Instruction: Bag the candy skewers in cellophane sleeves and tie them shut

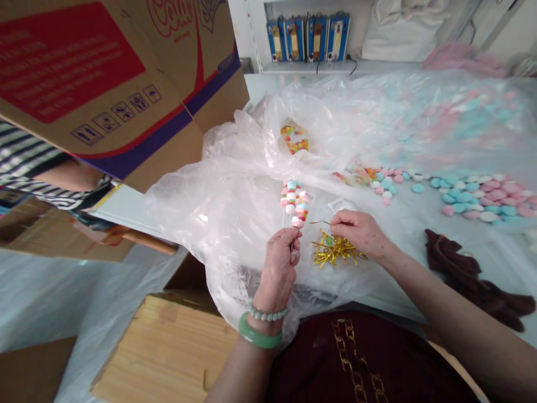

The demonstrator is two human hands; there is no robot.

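Observation:
In my left hand (283, 254), closed near the table's front, is a candy skewer (301, 208) of pink, white and blue pieces, held upright by its lower end. Just beyond it lie more candy skewers (289, 193) on clear plastic; the two partly overlap in view. My right hand (356, 229) pinches a thin gold twist tie (319, 222), its free end pointing toward the skewer but apart from it. Below that hand is a loose pile of gold twist ties (335, 251) with a small green piece on top.
Loose pastel candies (482, 196) spread at the right under and beside plastic sheeting (243, 190). A bag of gummies (295, 139) lies farther back. A dark cloth (470, 280) is at right. A large carton (126, 73) stands at left, with another person's arm (71, 172) behind it.

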